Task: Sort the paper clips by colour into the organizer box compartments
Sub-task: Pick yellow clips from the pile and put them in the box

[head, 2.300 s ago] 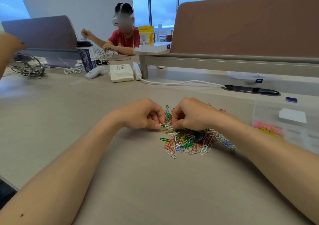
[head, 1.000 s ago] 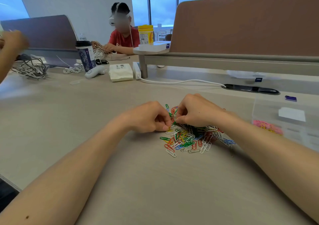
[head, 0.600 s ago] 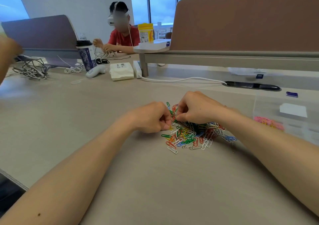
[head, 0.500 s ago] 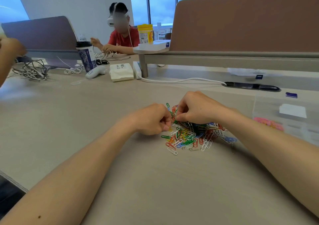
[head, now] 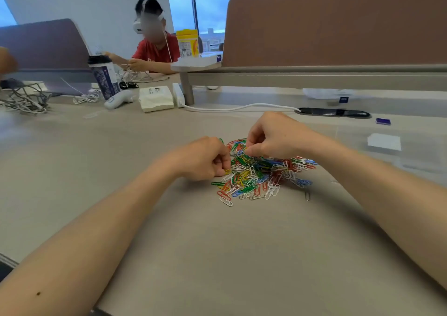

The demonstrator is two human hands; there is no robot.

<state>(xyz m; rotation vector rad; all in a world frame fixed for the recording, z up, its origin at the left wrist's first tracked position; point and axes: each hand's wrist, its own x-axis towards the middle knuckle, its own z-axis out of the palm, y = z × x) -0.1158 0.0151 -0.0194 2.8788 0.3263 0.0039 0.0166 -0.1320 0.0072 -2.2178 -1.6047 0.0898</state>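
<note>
A pile of paper clips (head: 258,177) in red, green, blue, yellow and white lies on the beige table. My left hand (head: 203,158) sits at the pile's left edge with curled fingers and pinches a yellow clip (head: 227,171). Over the pile's far side, my right hand (head: 273,137) pinches clips between thumb and fingertips. The clear organizer box (head: 387,146) stands blurred at the right, with a white label on it.
A grey clip (head: 307,195) lies alone right of the pile. Behind run a white cable (head: 237,108), a tissue pack (head: 156,97), a cup (head: 104,77) and tangled cords (head: 23,99). A person in red sits across. A brown divider (head: 338,22) closes the back.
The view shifted so the hands and pile sit slightly higher. My right hand has lifted a little over the pile's far side; my left stays at the left edge, now with a yellow clip.
</note>
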